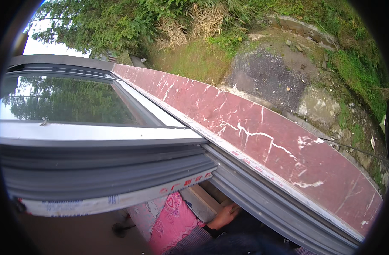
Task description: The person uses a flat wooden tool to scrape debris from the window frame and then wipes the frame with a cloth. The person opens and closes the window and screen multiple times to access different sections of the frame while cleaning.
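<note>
My left hand (pixel 225 216) is low in the picture, inside the window, just below the grey window track (pixel 262 193). A checked sleeve (pixel 192 241) and a dark wristband (pixel 210 231) lead up to it. Its fingers are small and in shadow, so neither their pose nor anything in them can be made out. Beside it lies a pink patterned cloth (pixel 173 223). Of my right arm only what looks like a bit of checked sleeve (pixel 304 251) shows at the bottom edge; the hand is out of sight.
A sliding window sash (pixel 96 135) with reflecting glass (pixel 71 100) fills the left. Outside the track runs a red, white-veined stone ledge (pixel 245 127). Beyond it, lower down, are gravel (pixel 266 78), grass and trees (pixel 105 25). A thin dark cable (pixel 356 148) crosses at right.
</note>
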The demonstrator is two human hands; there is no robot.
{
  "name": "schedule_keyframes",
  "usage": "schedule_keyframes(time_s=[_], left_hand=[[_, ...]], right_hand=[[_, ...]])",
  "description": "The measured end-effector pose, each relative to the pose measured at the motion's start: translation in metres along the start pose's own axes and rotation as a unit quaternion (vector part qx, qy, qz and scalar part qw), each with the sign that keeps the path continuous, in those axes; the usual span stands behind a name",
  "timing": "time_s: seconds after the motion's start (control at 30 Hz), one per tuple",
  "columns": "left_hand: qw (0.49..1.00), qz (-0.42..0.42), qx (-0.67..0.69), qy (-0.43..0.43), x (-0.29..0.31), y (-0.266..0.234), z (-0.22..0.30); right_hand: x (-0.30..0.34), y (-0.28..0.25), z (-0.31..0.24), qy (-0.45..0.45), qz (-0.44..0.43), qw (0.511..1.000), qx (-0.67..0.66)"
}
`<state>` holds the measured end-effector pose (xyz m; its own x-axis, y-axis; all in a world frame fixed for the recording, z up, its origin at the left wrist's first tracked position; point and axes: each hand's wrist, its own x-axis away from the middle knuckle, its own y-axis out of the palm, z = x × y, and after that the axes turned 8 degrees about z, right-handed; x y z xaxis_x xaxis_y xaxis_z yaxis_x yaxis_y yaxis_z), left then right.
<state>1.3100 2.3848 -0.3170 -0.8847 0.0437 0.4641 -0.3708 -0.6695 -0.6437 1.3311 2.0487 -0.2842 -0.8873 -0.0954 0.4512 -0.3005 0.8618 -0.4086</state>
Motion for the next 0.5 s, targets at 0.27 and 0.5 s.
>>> schedule_keyframes(time_s=[0.27,0.5], left_hand=[[0.991,-0.085,-0.008,-0.103,0.005,0.002,-0.083],[0.983,-0.056,0.075,-0.161,0.01,0.01,-0.077]], right_hand=[[-0.021,0.026,0.003,0.018,-0.011,1.0,0.01],[-0.043,0.034,0.005,0.017,-0.004,1.0,0.018]])
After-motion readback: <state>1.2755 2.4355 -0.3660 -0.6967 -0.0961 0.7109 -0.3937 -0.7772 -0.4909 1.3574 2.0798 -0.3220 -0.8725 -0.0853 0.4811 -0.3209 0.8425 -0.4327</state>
